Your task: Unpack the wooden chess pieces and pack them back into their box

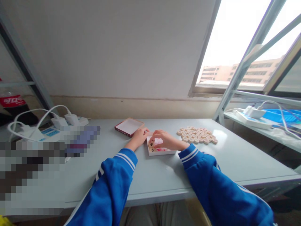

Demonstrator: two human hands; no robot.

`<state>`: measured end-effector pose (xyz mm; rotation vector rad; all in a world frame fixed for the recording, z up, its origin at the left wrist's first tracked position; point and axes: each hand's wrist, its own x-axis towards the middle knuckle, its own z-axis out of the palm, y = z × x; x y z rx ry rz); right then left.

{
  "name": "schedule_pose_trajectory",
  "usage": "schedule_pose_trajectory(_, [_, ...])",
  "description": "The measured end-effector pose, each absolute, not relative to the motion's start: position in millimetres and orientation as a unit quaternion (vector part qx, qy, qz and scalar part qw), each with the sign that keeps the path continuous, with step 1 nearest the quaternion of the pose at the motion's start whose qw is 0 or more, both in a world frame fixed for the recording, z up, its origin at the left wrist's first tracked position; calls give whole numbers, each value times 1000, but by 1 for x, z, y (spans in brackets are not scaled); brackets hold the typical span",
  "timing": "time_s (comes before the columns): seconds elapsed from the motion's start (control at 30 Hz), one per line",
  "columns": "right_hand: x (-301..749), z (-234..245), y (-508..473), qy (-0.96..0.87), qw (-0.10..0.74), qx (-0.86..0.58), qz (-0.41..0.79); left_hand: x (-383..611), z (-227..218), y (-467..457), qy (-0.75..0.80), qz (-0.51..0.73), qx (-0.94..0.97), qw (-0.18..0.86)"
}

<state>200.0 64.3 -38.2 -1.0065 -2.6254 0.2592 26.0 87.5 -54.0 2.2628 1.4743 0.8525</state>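
Note:
A small white box [164, 152] lies on the grey table [164, 175] in front of me, with a few round wooden game pieces marked in black and red inside. My left hand [139, 137] rests against the box's left edge, fingers curled. My right hand [164, 140] is over the box, fingers pinched on a round wooden piece [152, 143]. A cluster of several more pale round pieces [197, 135] lies loose on the table to the right. The box's red-edged lid [129, 126] sits upturned to the left behind my left hand.
Power strips with white plugs and cables [58, 124] sit at the table's back left. A soda bottle [11, 103] stands at far left. A side shelf at right holds another power strip [252, 114] and a blue item. A window opens at upper right.

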Motion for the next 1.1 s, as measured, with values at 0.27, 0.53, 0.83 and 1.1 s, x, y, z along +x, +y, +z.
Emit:
schedule_pose_trajectory(0.27, [198, -44, 69, -910, 186, -368, 34, 26, -52, 87, 514, 292, 793, 147])
schedule_pose_trajectory(0.53, [220, -31, 77, -883, 255, -381, 105, 26, -52, 85, 517, 285, 795, 142])
schedule_pose_trajectory(0.83, [288, -8, 52, -792, 180, -578, 74, 25, -53, 87, 521, 283, 793, 141])
schedule_pose_trajectory(1.1, [237, -14, 56, -889, 203, -393, 121, 25, -55, 89, 512, 296, 792, 153])
